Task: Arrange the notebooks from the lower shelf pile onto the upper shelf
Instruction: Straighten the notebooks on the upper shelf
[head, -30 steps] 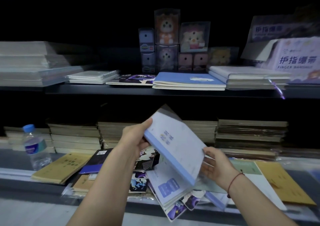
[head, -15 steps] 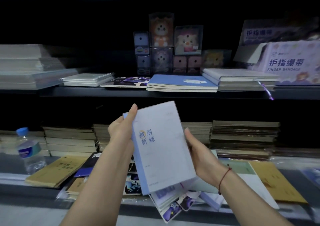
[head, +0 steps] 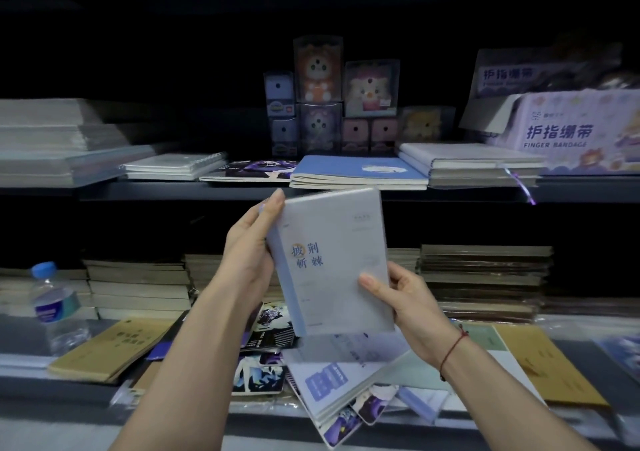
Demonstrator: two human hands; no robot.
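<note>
While both hands grip the pale-blue notebook (head: 332, 263) | left hand (head: 247, 248) at spine, right hand (head: 403, 294) at lower edge | we should level it, then slide it onto the upper shelf (head: 173, 192) blue stack (head: 356, 173).

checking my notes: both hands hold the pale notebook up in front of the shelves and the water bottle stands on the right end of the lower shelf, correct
Not quite. In the head view the water bottle stands at the left end of the lower shelf, not the right. Both the left hand and right hand do hold the pale notebook.
</note>
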